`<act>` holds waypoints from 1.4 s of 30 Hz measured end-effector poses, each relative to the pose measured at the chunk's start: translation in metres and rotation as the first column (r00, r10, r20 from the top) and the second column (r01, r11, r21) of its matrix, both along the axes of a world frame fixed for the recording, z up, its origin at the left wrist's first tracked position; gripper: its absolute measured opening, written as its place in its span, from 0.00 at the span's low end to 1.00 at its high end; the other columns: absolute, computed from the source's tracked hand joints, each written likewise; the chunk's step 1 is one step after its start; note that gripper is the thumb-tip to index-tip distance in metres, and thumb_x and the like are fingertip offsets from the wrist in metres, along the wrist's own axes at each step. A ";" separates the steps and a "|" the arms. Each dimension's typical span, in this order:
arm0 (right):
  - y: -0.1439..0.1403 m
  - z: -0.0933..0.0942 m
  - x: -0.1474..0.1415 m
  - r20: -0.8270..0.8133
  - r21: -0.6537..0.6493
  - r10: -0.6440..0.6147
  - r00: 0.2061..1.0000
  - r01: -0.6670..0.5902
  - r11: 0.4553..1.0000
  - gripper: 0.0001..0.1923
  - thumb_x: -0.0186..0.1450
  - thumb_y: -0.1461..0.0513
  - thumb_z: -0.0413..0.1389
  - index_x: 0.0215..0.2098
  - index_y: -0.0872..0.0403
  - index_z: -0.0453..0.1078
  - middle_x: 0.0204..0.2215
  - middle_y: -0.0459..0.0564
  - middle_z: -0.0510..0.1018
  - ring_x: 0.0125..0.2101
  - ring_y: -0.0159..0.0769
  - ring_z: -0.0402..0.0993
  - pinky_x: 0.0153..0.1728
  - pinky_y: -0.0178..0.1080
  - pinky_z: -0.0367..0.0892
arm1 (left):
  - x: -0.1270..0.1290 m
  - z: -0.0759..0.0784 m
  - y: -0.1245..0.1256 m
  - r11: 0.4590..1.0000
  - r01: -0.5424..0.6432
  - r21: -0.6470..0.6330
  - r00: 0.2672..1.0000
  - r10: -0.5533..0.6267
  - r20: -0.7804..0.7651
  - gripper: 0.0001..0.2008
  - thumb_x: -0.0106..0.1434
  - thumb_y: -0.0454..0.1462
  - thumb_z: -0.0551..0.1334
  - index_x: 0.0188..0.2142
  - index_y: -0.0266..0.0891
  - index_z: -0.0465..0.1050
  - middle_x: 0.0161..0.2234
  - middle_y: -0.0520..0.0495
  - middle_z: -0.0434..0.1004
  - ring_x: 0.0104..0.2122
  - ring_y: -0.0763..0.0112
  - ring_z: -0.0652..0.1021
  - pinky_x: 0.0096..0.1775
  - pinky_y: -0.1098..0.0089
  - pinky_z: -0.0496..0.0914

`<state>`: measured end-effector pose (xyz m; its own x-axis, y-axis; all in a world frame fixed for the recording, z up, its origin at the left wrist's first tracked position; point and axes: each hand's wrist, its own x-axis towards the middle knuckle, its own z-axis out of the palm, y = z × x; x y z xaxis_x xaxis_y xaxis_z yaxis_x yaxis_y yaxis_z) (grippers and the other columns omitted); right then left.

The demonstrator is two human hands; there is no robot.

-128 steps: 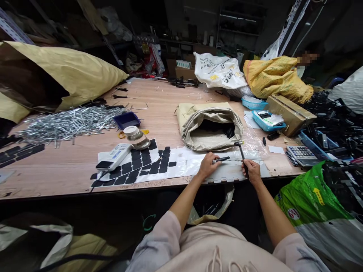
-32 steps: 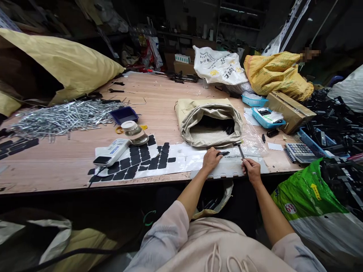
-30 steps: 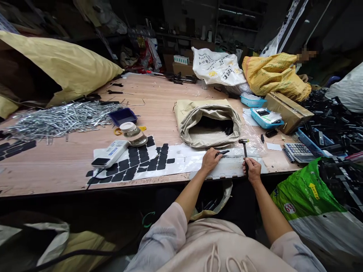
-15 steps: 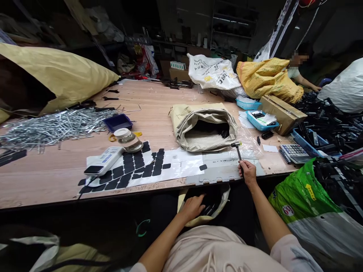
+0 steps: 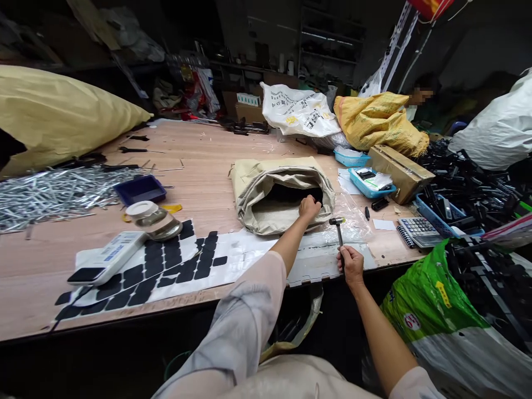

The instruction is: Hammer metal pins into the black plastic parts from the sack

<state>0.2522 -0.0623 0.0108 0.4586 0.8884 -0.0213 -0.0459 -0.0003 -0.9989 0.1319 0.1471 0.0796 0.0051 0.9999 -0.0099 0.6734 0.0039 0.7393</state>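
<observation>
Left hand [image 5: 310,206] now inside sack [image 5: 266,180], grip unclear | right hand [image 5: 351,265] clasps hammer [image 5: 338,231]

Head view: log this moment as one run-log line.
left hand: reaching into open sack | right hand: gripping small hammer, head up | surface: grey mat at table edge
</observation>
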 end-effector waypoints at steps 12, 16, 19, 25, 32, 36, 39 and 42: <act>-0.001 0.002 -0.001 -0.023 -0.006 -0.016 1.000 0.016 1.000 0.17 0.59 0.49 0.60 0.31 0.55 0.75 0.19 0.42 0.71 0.13 0.26 0.63 0.10 0.29 0.59 | -0.006 -0.016 0.011 0.994 -0.100 0.042 0.991 0.095 0.097 0.05 0.59 0.35 0.67 0.35 0.38 0.81 0.38 0.41 0.83 0.42 0.63 0.80 0.44 0.68 0.70; -0.001 0.004 -0.001 -0.013 -0.005 -0.016 1.000 0.016 1.000 0.17 0.59 0.49 0.61 0.31 0.55 0.75 0.19 0.42 0.71 0.14 0.26 0.63 0.10 0.29 0.58 | -0.036 -0.002 -0.011 0.984 -0.120 0.131 0.949 0.075 0.307 0.08 0.56 0.34 0.69 0.38 0.38 0.82 0.36 0.46 0.83 0.37 0.67 0.80 0.43 0.70 0.72; -0.002 0.005 -0.001 -0.017 -0.003 -0.020 1.000 0.020 1.000 0.17 0.59 0.50 0.61 0.31 0.55 0.75 0.19 0.42 0.72 0.14 0.26 0.63 0.10 0.29 0.58 | -0.066 -0.005 -0.044 0.991 -0.064 0.119 0.874 -0.002 0.485 0.12 0.56 0.35 0.71 0.41 0.37 0.83 0.37 0.46 0.83 0.36 0.68 0.80 0.42 0.70 0.73; -0.002 0.005 0.000 -0.014 0.006 -0.022 1.000 0.023 1.000 0.16 0.59 0.50 0.61 0.32 0.56 0.75 0.19 0.42 0.72 0.14 0.26 0.63 0.10 0.29 0.58 | -0.103 -0.050 -0.128 0.962 0.238 0.134 0.854 -0.273 0.444 0.11 0.57 0.36 0.70 0.41 0.40 0.83 0.38 0.46 0.82 0.38 0.65 0.80 0.44 0.65 0.75; -0.003 0.004 0.003 0.037 0.012 -0.026 0.999 0.026 1.000 0.17 0.59 0.50 0.61 0.32 0.56 0.75 0.20 0.43 0.72 0.14 0.26 0.64 0.10 0.29 0.59 | -0.094 -0.071 -0.143 0.912 0.329 0.244 0.936 -0.350 0.045 0.09 0.62 0.33 0.66 0.42 0.41 0.83 0.38 0.47 0.74 0.41 0.67 0.76 0.47 0.66 0.71; -0.002 0.003 0.003 0.062 0.003 -0.021 0.998 0.020 1.000 0.18 0.59 0.49 0.61 0.33 0.56 0.75 0.20 0.43 0.72 0.14 0.26 0.64 0.10 0.29 0.59 | -0.092 -0.076 -0.136 0.920 0.311 0.239 0.942 -0.332 0.053 0.09 0.61 0.33 0.67 0.41 0.41 0.83 0.36 0.48 0.71 0.38 0.68 0.74 0.42 0.68 0.70; -0.003 0.005 0.003 0.091 -0.005 -0.001 0.996 0.001 1.000 0.17 0.59 0.49 0.61 0.32 0.56 0.76 0.20 0.43 0.72 0.14 0.27 0.64 0.11 0.30 0.60 | -0.093 -0.079 -0.135 0.923 0.306 0.233 0.940 -0.332 0.080 0.08 0.59 0.32 0.68 0.39 0.41 0.83 0.34 0.49 0.71 0.36 0.69 0.74 0.40 0.68 0.69; -0.008 0.010 0.004 0.192 -0.038 0.049 0.980 -0.043 0.998 0.18 0.60 0.49 0.60 0.33 0.56 0.77 0.21 0.44 0.73 0.15 0.29 0.65 0.13 0.32 0.62 | -0.094 -0.078 -0.134 0.921 0.320 0.220 0.932 -0.349 0.103 0.08 0.58 0.31 0.68 0.38 0.41 0.84 0.33 0.50 0.71 0.35 0.70 0.73 0.40 0.69 0.69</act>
<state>0.2559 -0.0700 0.0204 0.4155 0.9090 0.0339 0.1486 -0.0311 -0.9884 0.0379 0.0135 0.0018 0.3268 0.9213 0.2106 0.5017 -0.3579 0.7876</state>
